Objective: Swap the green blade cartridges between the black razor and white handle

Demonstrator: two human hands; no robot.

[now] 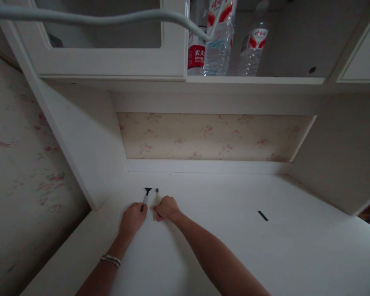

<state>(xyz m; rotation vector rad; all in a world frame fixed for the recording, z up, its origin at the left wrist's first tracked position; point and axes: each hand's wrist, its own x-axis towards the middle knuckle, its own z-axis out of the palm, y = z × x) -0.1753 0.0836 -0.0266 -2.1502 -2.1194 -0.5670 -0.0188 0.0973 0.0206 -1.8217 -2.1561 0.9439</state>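
Observation:
On the white desktop (216, 230), my left hand (133, 218) is closed around the grey-and-black handle of a razor (146, 198). The razor's black head points away from me, toward the back of the desk. Just to its right, my right hand (167, 208) is closed with the fingers curled down. Something pinkish shows under those fingers, too small to name. A small dark round spot (157, 190) lies just beyond the right hand; whether it is part of something held cannot be told. Farther right lies a thin black strip (263, 216), apart from both hands.
A white cabinet shelf (253, 80) hangs above the desk with several plastic bottles (219, 45) on it. A pale cable (111, 17) crosses the top of the view. White side panels (86, 139) flank the desk, and a floral-papered wall (209, 135) shows behind.

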